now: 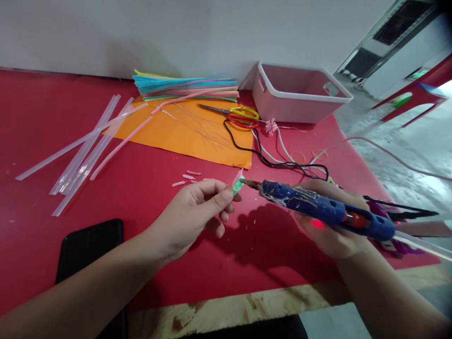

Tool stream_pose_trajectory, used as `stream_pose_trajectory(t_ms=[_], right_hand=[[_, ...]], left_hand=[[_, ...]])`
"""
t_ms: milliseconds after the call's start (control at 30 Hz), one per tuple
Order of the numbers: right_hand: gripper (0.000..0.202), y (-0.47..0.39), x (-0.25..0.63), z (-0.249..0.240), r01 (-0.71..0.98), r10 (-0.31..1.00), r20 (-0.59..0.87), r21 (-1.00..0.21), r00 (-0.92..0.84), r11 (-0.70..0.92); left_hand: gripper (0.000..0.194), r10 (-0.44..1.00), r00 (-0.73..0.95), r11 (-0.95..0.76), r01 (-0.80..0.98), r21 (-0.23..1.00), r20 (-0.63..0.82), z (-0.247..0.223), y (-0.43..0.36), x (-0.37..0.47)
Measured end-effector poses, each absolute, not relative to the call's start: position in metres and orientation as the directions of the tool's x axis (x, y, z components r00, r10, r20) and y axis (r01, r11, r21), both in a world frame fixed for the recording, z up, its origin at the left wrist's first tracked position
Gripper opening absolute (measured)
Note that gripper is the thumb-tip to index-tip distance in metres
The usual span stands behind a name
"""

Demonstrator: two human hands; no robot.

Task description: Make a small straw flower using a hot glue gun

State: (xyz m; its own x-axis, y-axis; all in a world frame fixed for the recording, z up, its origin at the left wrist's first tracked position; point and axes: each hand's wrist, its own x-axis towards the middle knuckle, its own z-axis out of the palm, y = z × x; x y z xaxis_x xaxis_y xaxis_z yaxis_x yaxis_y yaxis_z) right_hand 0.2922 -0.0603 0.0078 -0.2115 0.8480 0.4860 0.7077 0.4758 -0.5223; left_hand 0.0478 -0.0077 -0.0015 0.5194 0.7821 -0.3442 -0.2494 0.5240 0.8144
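Observation:
Between the thumb and fingers of my left hand (pixel 201 207) is a small green and pink piece of pipe cleaner (pixel 238 182). My right hand (pixel 332 230) is wrapped round a blue hot glue gun (pixel 303 200), whose worn nozzle reaches the green part of that piece. A clear glue stick (pixel 420 244) sticks out of the gun's back end, and a red light glows on its side. Several short pink pipe cleaner snippets (pixel 187 177) lie on the red table just beyond my left hand.
Scissors (pixel 243 115), a bundle of coloured pipe cleaners (pixel 187 87) and thin clear strands lie on and by an orange sheet (pixel 169 136). A pink basket (pixel 300 106) stands back right, near tangled cables (pixel 278 162). Glue sticks (pixel 84 150) and a phone (pixel 92 240) lie left.

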Motion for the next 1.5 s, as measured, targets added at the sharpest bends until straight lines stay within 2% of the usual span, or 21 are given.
stream_pose_trajectory(t_ms=[300,433,667,867,1000,1300,1500], right_hand=[[0.015,-0.0617,0.2925,0.0075,0.700,0.869,0.451,-0.553,-0.204,0.451],[0.016,-0.0619,0.2938,0.0072,0.693,0.871,0.455,-0.569,-0.184,0.443],[0.018,-0.0602,0.2936,0.0067,0.694,0.850,0.474,-0.533,-0.228,0.484],[0.017,-0.0628,0.2978,0.0022,0.699,0.842,0.509,-0.536,-0.180,0.473],[0.016,-0.0629,0.2976,0.0040,0.718,0.862,0.473,-0.534,-0.184,0.446],[0.008,-0.0621,0.2950,0.0082,0.734,0.830,0.514,-0.474,-0.217,0.486],[0.014,-0.0629,0.2929,0.0062,0.750,0.799,0.572,-0.443,-0.185,0.491]], left_hand=[[0.019,0.786,0.523,0.510,-0.245,0.824,-0.331,-0.0037,-0.0069,0.0471],[0.016,0.776,0.521,0.547,-0.277,0.790,-0.356,-0.0021,-0.0061,0.0478],[0.018,0.746,0.574,0.571,-0.291,0.767,-0.338,0.0000,-0.0060,0.0474],[0.019,0.749,0.588,0.518,-0.236,0.822,-0.304,-0.0035,-0.0057,0.0450],[0.018,0.747,0.611,0.466,-0.200,0.862,-0.263,-0.0059,-0.0055,0.0436],[0.018,0.760,0.575,0.494,-0.206,0.845,-0.304,-0.0054,-0.0050,0.0424],[0.018,0.777,0.571,0.431,-0.179,0.884,-0.264,-0.0053,-0.0049,0.0421]])
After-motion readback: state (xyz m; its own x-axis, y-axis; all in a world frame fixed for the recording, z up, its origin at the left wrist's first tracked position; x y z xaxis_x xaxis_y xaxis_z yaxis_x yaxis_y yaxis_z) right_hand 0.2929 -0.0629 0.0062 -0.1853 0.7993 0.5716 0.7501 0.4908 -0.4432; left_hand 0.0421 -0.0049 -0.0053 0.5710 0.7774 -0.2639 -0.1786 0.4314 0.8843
